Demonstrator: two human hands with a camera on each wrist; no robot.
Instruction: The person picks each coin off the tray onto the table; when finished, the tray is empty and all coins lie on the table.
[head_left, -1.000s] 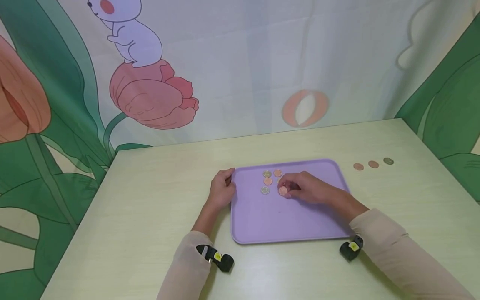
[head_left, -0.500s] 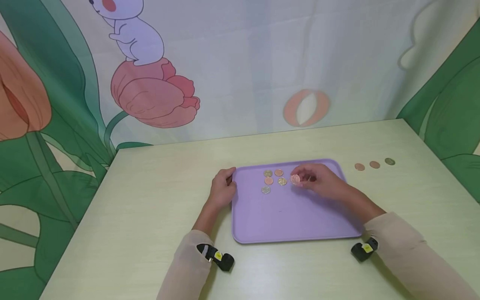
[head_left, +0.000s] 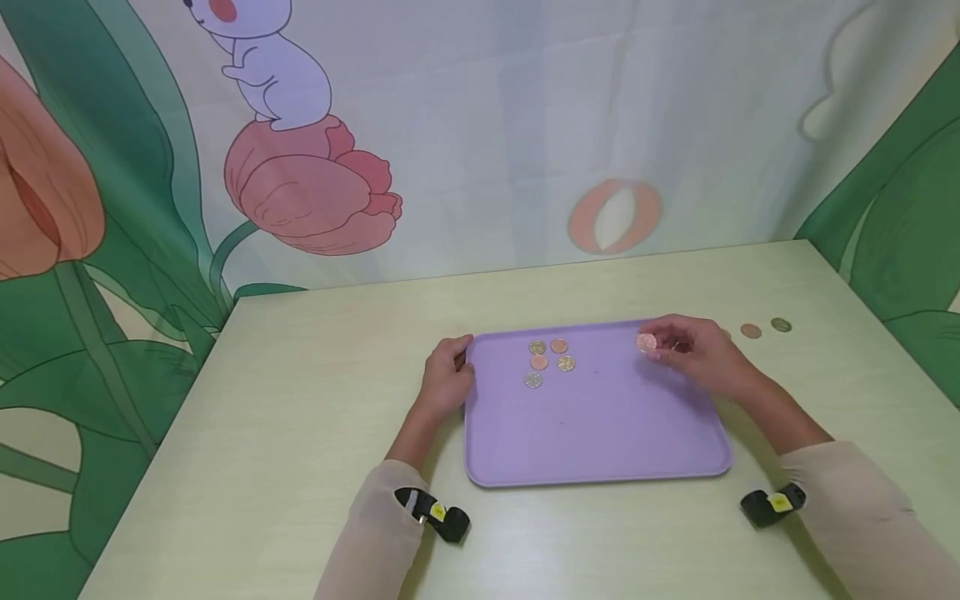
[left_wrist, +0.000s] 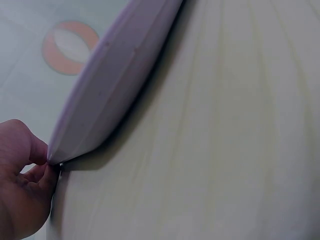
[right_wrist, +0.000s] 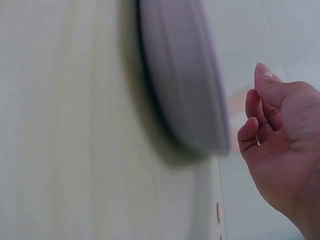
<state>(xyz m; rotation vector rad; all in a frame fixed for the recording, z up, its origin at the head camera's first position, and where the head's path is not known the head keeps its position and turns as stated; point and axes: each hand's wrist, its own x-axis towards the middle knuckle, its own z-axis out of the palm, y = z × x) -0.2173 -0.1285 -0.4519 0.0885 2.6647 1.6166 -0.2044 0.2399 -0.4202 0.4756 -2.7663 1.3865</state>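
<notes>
My right hand [head_left: 693,354] pinches a coin [head_left: 646,342] above the tray's [head_left: 600,433] far right corner; the coins on the worktop [head_left: 765,328] lie just to its right. My left hand [head_left: 444,379] grips the tray's left edge.

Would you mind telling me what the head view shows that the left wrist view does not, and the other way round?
Only the head view shows the right hand pinching a copper coin above the far right corner of the purple tray, five coins lying on the tray, and more coins on the table to its right. Only the left wrist view shows, from close and low, the tray's rim resting on the tabletop. Both share the left hand holding the tray's left edge, the tray itself, the table and the printed backdrop.
</notes>
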